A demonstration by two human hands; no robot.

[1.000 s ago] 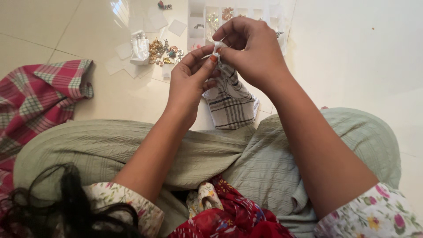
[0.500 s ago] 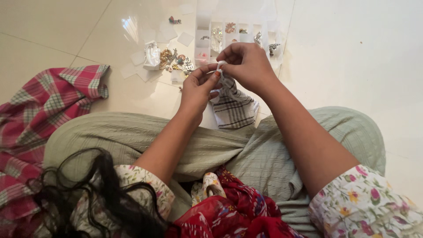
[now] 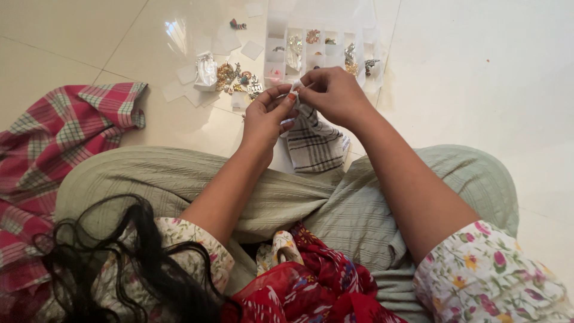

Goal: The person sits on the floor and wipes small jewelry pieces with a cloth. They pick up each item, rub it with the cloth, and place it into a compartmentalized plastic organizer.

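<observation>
Together, both hands (image 3: pixel 299 98) pinch the top of a striped cloth (image 3: pixel 314 143).

We see a glossy cream tiled floor (image 3: pixel 478 66) under everything. At our left lies a crumpled red and pink checked cloth (image 3: pixel 66 125). Further up the floor sits a clear plastic box with compartments (image 3: pixel 326 45), and small pieces of jewellery rest in several of its cells. Just to the left of the box is a loose heap of gold and coloured trinkets (image 3: pixel 238 78), with a small clear pouch (image 3: pixel 206 70) touching its left side and thin clear squares (image 3: pixel 251 50) scattered around. One more small trinket (image 3: pixel 237 25) lies apart, higher up. Pale green ribbed trousers (image 3: pixel 149 185) cover our crossed legs, and a red patterned fabric (image 3: pixel 317 293) is bunched in the lap.
</observation>
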